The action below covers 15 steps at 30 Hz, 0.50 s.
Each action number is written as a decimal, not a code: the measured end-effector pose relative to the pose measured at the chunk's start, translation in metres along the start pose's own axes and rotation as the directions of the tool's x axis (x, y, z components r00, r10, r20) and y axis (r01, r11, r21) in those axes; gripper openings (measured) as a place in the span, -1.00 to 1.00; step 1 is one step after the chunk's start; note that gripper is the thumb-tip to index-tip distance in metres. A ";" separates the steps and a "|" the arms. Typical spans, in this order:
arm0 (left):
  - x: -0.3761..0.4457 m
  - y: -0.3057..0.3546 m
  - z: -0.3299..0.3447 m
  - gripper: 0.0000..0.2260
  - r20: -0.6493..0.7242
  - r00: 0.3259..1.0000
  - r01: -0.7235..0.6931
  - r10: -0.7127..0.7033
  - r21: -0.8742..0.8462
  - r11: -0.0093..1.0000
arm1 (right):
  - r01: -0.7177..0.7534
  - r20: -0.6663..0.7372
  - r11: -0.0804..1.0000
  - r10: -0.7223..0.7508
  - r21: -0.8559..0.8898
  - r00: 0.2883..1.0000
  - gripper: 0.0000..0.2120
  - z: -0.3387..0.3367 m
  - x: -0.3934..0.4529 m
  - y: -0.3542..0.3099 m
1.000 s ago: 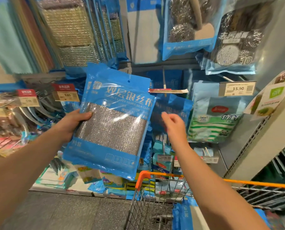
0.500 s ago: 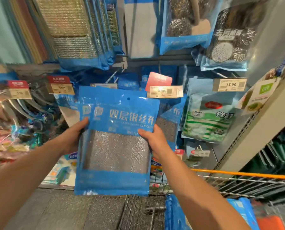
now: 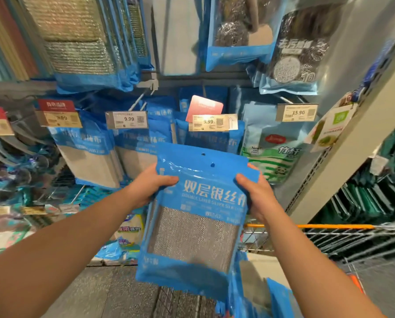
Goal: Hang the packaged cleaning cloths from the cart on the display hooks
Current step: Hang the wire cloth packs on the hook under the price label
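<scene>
- The left hand [image 3: 151,187] grips the upper left edge of a blue cloth pack [image 3: 197,216], thumb laid across the front, the other fingers hidden behind.
- The right hand [image 3: 257,193] grips the upper right edge the same way, thumb on the front beside the white lettering.
- The pack is held up in the air between both hands, in front of the display and clear of any hook. Its top leans slightly away and its lower edge hangs over the floor [image 3: 104,294].
- Two small holes show near the pack's top edge; a clear window below the lettering shows grey silvery cloth.
- Just above and behind the pack hangs a row of similar blue packs [image 3: 214,138] under a price tag [image 3: 212,122] reading 9.99, with a pink card [image 3: 203,106] tilted behind it.
- To the left, a second tag [image 3: 127,120] also reads 9.99, fixed on the end of a wire hook [image 3: 140,98] above more blue packs.
- To the right, a green-and-white pack [image 3: 274,154] hangs below a tag [image 3: 297,112] reading 15.90.
- Bags of steel scourers [image 3: 295,53] hang on the upper row.
- The cart [image 3: 329,226], with its orange rim and wire sides, stands at lower right; more blue packs [image 3: 256,292] lie in it, just below the held one.
</scene>
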<state>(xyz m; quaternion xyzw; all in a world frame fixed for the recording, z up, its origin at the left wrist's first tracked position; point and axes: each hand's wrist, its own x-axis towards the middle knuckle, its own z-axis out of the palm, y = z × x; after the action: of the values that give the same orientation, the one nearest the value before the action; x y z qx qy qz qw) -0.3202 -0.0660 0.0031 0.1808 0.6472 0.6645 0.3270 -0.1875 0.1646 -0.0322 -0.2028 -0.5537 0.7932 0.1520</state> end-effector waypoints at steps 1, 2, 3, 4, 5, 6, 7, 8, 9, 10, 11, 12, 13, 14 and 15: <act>0.003 -0.003 0.006 -0.63 0.030 0.999 0.013 -0.013 -0.005 1.000 | 0.007 0.013 1.000 -0.008 0.017 1.000 -0.57 -0.003 0.001 -0.007; 0.007 -0.004 0.012 -0.63 0.057 0.998 0.032 -0.031 -0.014 0.999 | -0.003 0.015 1.000 0.003 0.022 1.000 -0.70 -0.005 0.001 -0.013; 0.011 -0.005 0.016 -0.63 0.079 0.995 0.059 -0.057 -0.027 0.998 | -0.015 -0.008 1.000 0.015 0.009 1.000 -0.77 -0.006 0.002 -0.016; 0.015 -0.004 0.020 -0.63 0.095 0.991 0.096 -0.092 -0.034 0.995 | -0.022 -0.049 1.000 0.021 -0.011 0.999 -0.81 -0.007 0.002 -0.019; 0.020 -0.001 0.022 -0.62 0.111 0.986 0.125 -0.121 -0.033 0.992 | -0.019 -0.094 0.999 0.016 -0.032 0.995 -0.84 -0.009 0.004 -0.021; 0.025 0.004 0.023 -0.60 0.116 0.984 0.138 -0.133 -0.029 0.990 | -0.011 -0.128 0.999 0.005 -0.053 0.992 -0.86 -0.011 0.005 -0.024; 0.032 0.011 0.023 -0.59 0.104 0.988 0.121 -0.118 -0.031 0.992 | -0.002 -0.154 0.997 -0.011 -0.081 0.988 -0.87 -0.014 0.007 -0.026; 0.040 0.020 0.022 -0.56 0.062 0.995 0.083 -0.081 -0.036 0.996 | 0.013 -0.173 0.993 -0.034 -0.120 0.984 -0.86 -0.017 0.009 -0.028; 0.048 0.031 0.022 -0.50 0.001 0.999 0.043 -0.043 -0.047 0.998 | 0.029 -0.187 0.985 -0.061 -0.171 0.981 -0.86 -0.018 0.012 -0.031; 0.056 0.043 0.022 -0.42 -0.050 0.999 0.013 -0.015 -0.049 0.999 | 0.040 -0.191 0.975 -0.083 -0.220 0.978 -0.85 -0.019 0.015 -0.033; 0.062 0.055 0.023 -0.34 -0.077 0.997 -0.008 0.006 -0.034 0.999 | 0.045 -0.185 0.964 -0.096 -0.262 0.978 -0.84 -0.019 0.018 -0.035; 0.068 0.066 0.024 -0.30 -0.082 0.996 -0.029 0.029 0.000 1.000 | 0.045 -0.173 0.955 -0.099 -0.292 0.980 -0.84 -0.019 0.021 -0.037; 0.073 0.075 0.026 -0.31 -0.085 0.994 -0.058 0.062 0.047 0.997 | 0.045 -0.154 0.948 -0.098 -0.314 0.983 -0.85 -0.017 0.023 -0.039; 0.078 0.082 0.027 -0.36 -0.095 0.991 -0.088 0.097 0.094 0.992 | 0.048 -0.138 0.942 -0.099 -0.333 0.985 -0.86 -0.017 0.025 -0.041; 0.081 0.089 0.028 -0.40 -0.105 0.985 -0.119 0.134 0.131 0.984 | 0.051 -0.130 0.937 -0.102 -0.347 0.986 -0.85 -0.015 0.027 -0.044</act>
<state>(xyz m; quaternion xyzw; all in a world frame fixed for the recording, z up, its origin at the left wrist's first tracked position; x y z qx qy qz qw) -0.3778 0.0139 0.0781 0.2035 0.6922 0.6515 0.2347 -0.2029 0.2041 0.0002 -0.2618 -0.6781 0.6613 0.1853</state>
